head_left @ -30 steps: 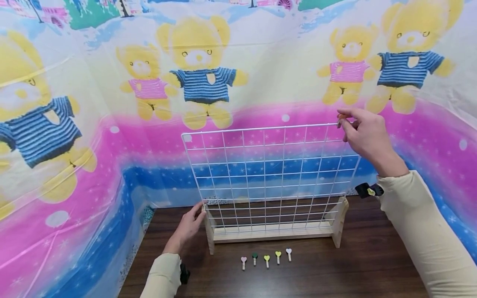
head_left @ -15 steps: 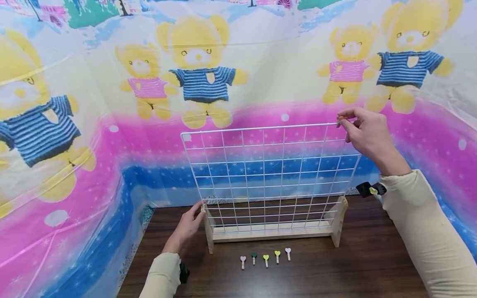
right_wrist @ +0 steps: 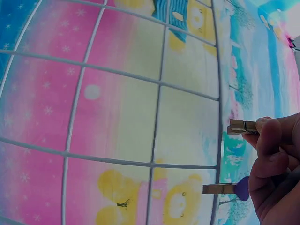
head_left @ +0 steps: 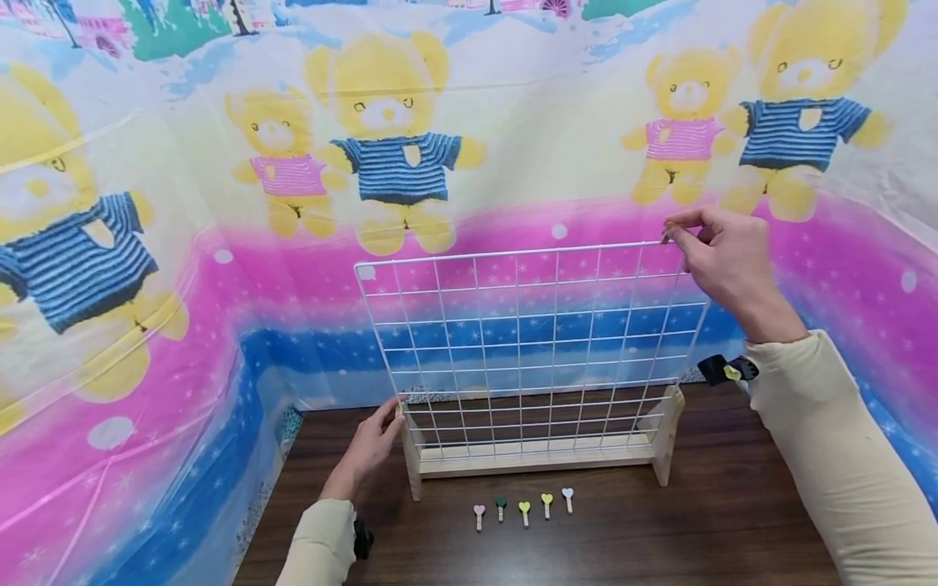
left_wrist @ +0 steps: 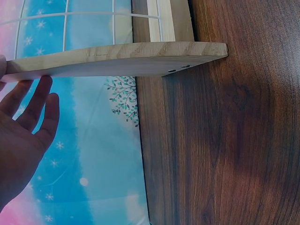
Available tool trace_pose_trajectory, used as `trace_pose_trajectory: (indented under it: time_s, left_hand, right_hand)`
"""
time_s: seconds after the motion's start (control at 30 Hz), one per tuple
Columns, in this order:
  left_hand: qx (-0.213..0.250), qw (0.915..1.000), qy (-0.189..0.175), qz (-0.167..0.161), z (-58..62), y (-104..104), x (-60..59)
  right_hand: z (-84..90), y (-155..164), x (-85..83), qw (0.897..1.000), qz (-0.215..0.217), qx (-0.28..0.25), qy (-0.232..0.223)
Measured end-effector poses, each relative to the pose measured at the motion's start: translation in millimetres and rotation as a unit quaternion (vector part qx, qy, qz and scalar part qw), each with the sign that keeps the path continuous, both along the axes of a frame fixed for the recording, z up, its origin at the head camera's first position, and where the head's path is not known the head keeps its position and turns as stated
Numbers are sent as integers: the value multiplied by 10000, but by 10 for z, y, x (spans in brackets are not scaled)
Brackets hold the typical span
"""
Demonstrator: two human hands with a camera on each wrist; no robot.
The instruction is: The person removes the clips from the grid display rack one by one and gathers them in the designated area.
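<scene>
My right hand (head_left: 729,264) pinches a small wooden clothespin (right_wrist: 240,126) at the top right corner of a white wire grid (head_left: 519,325). In the right wrist view this clothespin's tip stands just off the top wire. Beside it, another clothespin (right_wrist: 219,189) with a purple heart is clipped on that wire. My left hand (head_left: 374,443) holds the left end piece of the wooden stand (head_left: 535,465), in which the grid stands upright. In the left wrist view its fingers (left_wrist: 37,101) lie under that wooden piece (left_wrist: 117,58), with the thumb at the opposite side.
A row of several heart clothespins (head_left: 523,511), pink, green, yellow and white, lies on the dark wooden table (head_left: 623,541) before the stand. A bear-printed cloth (head_left: 542,163) hangs behind and along both sides.
My right hand has shifted slightly right and turned a little at the grid's top corner, still pinching the clothespin. My left hand stays on the stand.
</scene>
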State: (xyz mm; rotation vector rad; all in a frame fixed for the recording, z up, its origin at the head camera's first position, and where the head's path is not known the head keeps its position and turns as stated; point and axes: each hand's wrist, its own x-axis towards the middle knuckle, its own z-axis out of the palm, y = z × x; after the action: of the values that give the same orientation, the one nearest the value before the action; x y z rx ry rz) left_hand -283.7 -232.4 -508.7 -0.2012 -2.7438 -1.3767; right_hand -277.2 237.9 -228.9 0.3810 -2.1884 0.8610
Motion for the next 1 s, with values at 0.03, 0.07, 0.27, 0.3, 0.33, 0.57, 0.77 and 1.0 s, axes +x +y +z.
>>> trace_pose_trajectory:
  time_s: [0.03,0.07,0.27,0.3,0.33,0.57,0.77,1.0]
  left_hand:
    - [-6,10000,-11,2,0,1,0]
    - [-9,10000,-18,3,-2,1,-1]
    - [-35,10000,-8,11,2,2,7]
    - [-39,10000,-5,6,3,1,8]
    - [-36,10000,-7,3,3,1,7]
    - [-45,10000,-3,0,-4,0,1]
    - [-75,9999,68,-50,-11,-10,5]
    - [-71,10000,16,-40,-22,-16,-3]
  right_hand:
    - [6,-6,17,10000,13,-90,12]
    - [8,-9,36,9999,33,-142,52]
    - [-62,-29,176,9998,158,-77,73]
    - [-86,-31,197,9998,174,-42,63]
    - [-111,-33,213,9997,214,-25,77]
    - [-295,-32,309,9990,428,127,67]
    - [-424,-36,357,9981,579,209,44]
    - [-597,-83,392,9970,558,511,-186]
